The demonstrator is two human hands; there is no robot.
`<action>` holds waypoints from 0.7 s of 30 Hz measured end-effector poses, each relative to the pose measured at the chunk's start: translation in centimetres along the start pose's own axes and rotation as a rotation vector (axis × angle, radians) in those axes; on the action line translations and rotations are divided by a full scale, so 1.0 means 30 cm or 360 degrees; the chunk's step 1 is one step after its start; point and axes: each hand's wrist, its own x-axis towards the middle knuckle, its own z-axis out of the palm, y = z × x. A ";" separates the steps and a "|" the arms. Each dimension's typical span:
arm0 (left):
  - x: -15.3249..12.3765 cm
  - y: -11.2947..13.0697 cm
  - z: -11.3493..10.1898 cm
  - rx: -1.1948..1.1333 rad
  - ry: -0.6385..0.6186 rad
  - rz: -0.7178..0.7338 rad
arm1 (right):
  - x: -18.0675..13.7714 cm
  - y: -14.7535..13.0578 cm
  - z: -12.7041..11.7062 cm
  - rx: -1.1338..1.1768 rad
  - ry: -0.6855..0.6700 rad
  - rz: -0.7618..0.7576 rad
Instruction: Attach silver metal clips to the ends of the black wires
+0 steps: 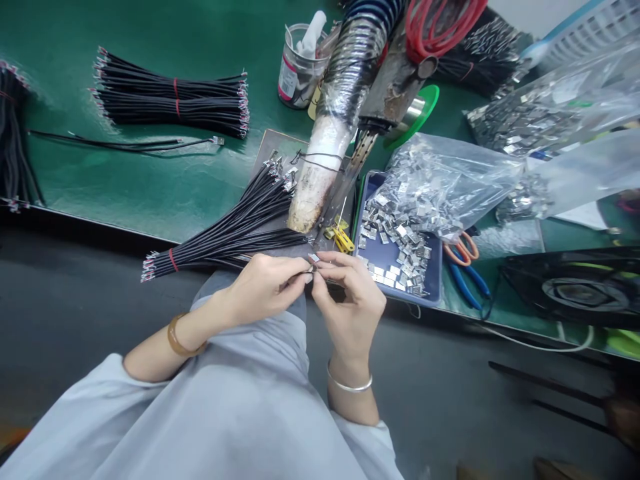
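My left hand is closed in a pinch on the end of a black cable, most of which the fingers hide. Facing it, my right hand pinches a small metal connector at the same spot, the fingertips of both hands nearly touching. Just beyond the hands lies a fanned bundle of black cables, tied with a red band at its left end; metal connectors sit on several of its far ends. To the right, a blue tray holds many loose metal connectors. A yellow clip-like piece lies between tray and hands.
A white-tipped duct and a soldering iron stand rise close above the hands. Banded cables lie on the green table. Bags of connectors, pliers, a jar and a black fan surround the work spot.
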 end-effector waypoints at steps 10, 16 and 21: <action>0.035 0.013 -0.033 -0.1257 -0.0042 -0.0936 | -0.017 0.027 0.068 -0.0026 0.0284 -0.0195; 0.053 0.013 -0.025 -0.1316 0.0091 -0.1059 | -0.023 0.026 0.041 -0.0071 0.0529 -0.0300; 0.064 0.019 -0.008 -0.1350 0.0245 -0.1058 | -0.028 0.029 0.036 -0.0255 0.0400 -0.0618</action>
